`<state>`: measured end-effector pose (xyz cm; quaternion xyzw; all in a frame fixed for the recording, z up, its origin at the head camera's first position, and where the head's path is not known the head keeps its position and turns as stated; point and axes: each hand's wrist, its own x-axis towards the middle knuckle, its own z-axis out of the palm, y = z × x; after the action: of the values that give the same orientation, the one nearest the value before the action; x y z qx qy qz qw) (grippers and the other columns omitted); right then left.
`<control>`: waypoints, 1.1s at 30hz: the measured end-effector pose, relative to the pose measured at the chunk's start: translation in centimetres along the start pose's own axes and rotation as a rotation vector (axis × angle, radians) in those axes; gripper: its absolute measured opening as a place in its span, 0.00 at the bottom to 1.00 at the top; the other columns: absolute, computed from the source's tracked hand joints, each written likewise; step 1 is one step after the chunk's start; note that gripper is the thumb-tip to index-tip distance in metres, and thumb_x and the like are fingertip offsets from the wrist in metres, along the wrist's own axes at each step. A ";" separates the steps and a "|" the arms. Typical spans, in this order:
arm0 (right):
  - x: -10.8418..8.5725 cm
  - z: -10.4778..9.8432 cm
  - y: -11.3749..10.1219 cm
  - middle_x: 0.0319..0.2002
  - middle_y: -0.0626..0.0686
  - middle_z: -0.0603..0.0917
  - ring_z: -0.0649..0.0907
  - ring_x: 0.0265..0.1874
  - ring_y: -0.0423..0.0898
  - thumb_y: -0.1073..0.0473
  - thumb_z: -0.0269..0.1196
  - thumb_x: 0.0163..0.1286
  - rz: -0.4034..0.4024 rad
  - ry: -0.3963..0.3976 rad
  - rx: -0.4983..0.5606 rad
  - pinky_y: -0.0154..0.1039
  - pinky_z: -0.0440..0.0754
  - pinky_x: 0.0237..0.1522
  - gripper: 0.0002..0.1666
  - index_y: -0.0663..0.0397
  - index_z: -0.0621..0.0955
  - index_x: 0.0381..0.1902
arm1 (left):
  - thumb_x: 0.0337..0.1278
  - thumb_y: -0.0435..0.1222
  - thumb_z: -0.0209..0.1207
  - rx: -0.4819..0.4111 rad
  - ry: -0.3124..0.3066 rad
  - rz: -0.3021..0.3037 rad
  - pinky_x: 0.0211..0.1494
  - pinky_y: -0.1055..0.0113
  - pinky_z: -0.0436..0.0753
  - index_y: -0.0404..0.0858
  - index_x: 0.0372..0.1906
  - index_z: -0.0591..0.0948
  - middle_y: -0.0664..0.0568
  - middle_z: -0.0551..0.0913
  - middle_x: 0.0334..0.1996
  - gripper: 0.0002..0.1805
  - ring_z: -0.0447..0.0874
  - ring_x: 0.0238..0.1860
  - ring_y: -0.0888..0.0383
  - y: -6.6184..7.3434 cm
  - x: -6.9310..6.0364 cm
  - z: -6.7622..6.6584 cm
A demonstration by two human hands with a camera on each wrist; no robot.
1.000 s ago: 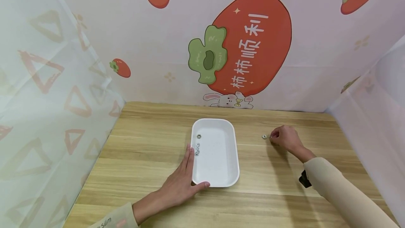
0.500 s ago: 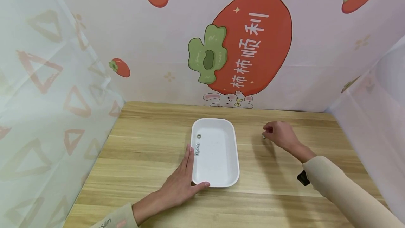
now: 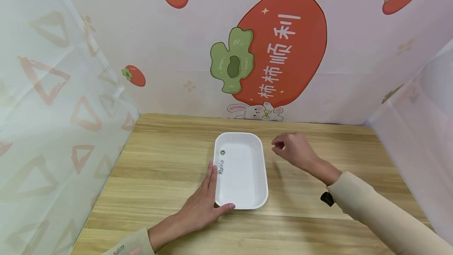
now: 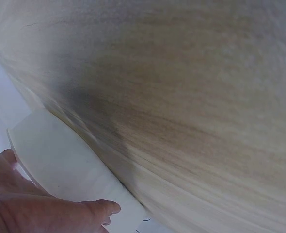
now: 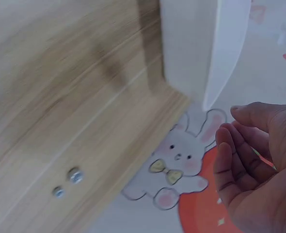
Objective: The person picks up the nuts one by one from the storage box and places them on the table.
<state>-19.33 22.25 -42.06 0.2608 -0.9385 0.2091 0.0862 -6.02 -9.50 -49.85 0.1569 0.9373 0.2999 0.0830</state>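
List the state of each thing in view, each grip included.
White tray: upright, open-topped.
Metal pieces inside: lying, one apart from the rest.
Metal pieces outside: two, not touching.
Left grip: fingers straight, against tray.
Right grip: half-curled, nothing visibly held.

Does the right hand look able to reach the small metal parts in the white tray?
Probably yes: the right hand is beside the white tray, only the tray wall between, and the small metal parts lie uncovered.
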 end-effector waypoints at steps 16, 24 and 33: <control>2.5 2.1 -5.6 0.34 0.50 0.91 0.80 0.28 0.40 0.66 0.77 0.63 -0.105 -0.321 0.084 0.30 0.84 0.32 0.06 0.56 0.93 0.39 | 0.65 0.65 0.64 0.003 -0.014 -0.006 0.74 0.44 0.74 0.35 0.86 0.37 0.43 0.31 0.87 0.66 0.49 0.84 0.43 0.0 0.0 0.1; 3.9 2.9 -7.1 0.35 0.51 0.91 0.80 0.29 0.40 0.66 0.77 0.64 -0.142 -0.368 0.062 0.29 0.83 0.34 0.08 0.57 0.93 0.42 | 0.64 0.68 0.61 0.009 -0.008 0.002 0.74 0.45 0.74 0.33 0.86 0.38 0.43 0.32 0.87 0.67 0.50 0.84 0.43 0.0 0.0 0.0; 5.5 4.4 -8.2 0.35 0.50 0.92 0.80 0.30 0.41 0.65 0.75 0.66 -0.182 -0.431 0.073 0.32 0.83 0.37 0.08 0.56 0.93 0.43 | 0.64 0.68 0.62 0.020 0.007 0.006 0.70 0.45 0.78 0.32 0.86 0.40 0.43 0.33 0.87 0.67 0.53 0.84 0.43 0.0 0.1 0.0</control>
<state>-19.97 11.48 -41.65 0.3857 -0.8998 0.1736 -0.1073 -6.08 -9.46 -49.89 0.1594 0.9401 0.2914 0.0774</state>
